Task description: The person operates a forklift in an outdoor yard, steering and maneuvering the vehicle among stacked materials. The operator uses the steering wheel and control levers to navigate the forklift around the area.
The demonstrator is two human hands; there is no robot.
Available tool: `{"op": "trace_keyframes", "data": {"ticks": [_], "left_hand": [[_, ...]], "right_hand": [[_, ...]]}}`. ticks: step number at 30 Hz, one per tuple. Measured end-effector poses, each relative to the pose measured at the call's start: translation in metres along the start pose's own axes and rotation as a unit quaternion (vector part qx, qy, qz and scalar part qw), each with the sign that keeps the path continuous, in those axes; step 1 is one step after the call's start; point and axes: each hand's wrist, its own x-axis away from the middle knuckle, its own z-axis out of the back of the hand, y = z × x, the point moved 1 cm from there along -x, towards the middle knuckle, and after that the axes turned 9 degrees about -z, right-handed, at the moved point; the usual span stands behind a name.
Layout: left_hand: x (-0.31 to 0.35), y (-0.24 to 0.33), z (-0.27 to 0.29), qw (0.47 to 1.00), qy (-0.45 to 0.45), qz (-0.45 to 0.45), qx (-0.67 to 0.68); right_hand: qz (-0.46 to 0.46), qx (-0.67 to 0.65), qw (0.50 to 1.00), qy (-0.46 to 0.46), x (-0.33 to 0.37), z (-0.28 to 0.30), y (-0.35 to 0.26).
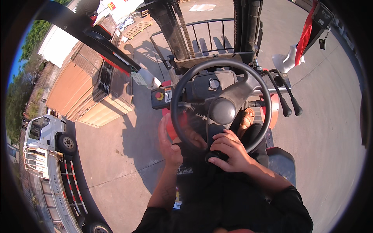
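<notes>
I sit at a forklift's black steering wheel (269,112), whose round hub (222,110) lies in the middle. My right hand (230,150) is curled around a black steering knob (216,157) at the wheel's lower rim, with its fingers over the top. Just outside the wheel's left rim, my left hand (169,145) is raised with its fingers stretched out, slightly blurred and holding nothing. Ahead of it is a dark control box with a red button (159,96). Two black-knobbed levers (286,108) stand to the right of the wheel, apart from my hands.
Ahead rise the forklift's mast (167,33) and a black load guard (210,37). A tall stack of flat cardboard (83,77) stands at the left, with a wooden pallet (138,29) beyond it. A white truck (40,134) is parked at the left. Concrete ground (322,128) extends right.
</notes>
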Motion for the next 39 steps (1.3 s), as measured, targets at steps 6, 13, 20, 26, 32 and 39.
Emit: {"op": "trace_keyframes", "data": {"ticks": [6, 13, 20, 26, 32, 39], "left_hand": [[0.049, 0.123, -0.217, 0.975, -0.155, -0.152, -0.037], [0.091, 0.232, -0.398, 0.976, -0.179, -0.125, -0.021], [0.067, 0.292, -0.512, 0.943, -0.315, -0.097, -0.054], [0.023, 0.298, -0.514, 0.921, -0.330, -0.207, 0.005], [0.025, 0.284, -0.501, 0.923, -0.333, -0.188, 0.049], [0.012, 0.191, -0.451, 0.912, -0.383, -0.146, -0.008]], "right_hand": [[-0.087, 0.187, 0.920, 0.333, 0.099, 0.295, 0.117], [-0.169, 0.268, 0.898, 0.305, 0.227, 0.490, 0.205], [-0.215, 0.383, 0.869, 0.229, 0.236, 0.571, 0.244], [-0.192, 0.289, 0.894, 0.284, 0.207, 0.540, 0.194], [-0.197, 0.162, 0.928, 0.273, 0.197, 0.532, 0.213], [-0.179, 0.180, 0.922, 0.291, 0.134, 0.531, 0.315]]}}
